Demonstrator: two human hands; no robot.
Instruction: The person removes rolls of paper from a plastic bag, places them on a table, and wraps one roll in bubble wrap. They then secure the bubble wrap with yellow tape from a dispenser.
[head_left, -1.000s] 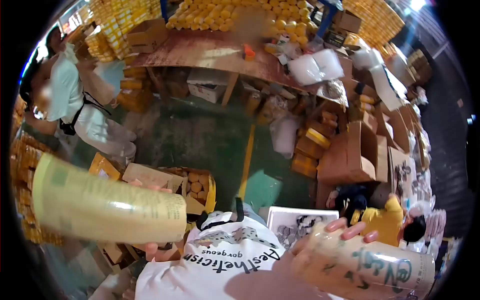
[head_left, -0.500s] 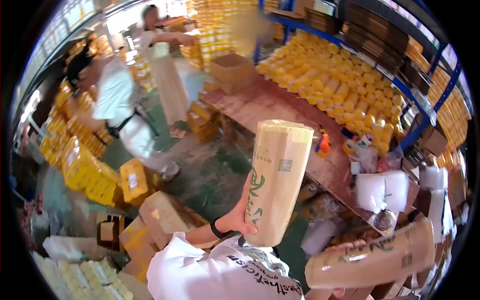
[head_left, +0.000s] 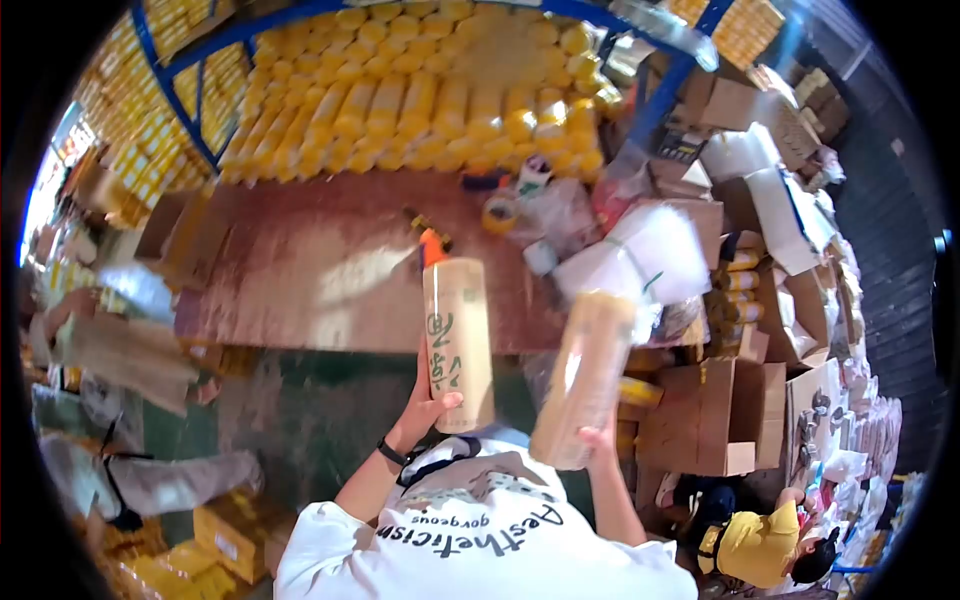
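In my left hand (head_left: 435, 400) is a tan wrapped roll (head_left: 460, 340) with green writing, upright, the fingers round its lower left side. A second wrapped roll (head_left: 582, 380), tilted to the right at its top and slightly blurred, is held near its lower end by my right hand (head_left: 598, 440). The rolls are apart, both in front of my chest. Beyond the left roll's top, an orange-handled tool (head_left: 434, 246) lies on the reddish table (head_left: 290, 270).
Yellow rolls (head_left: 400, 110) are stacked at the table's back under a blue rack (head_left: 655, 105). White foam sheets (head_left: 640, 260) lie at the right, above an open carton (head_left: 690, 415). People stand at the lower left (head_left: 170, 485) and lower right (head_left: 755, 545).
My view has turned right to face the table. The right-hand roll has gone from lying nearly sideways to standing tilted, nearer the left-hand one. Both rolls remain held.
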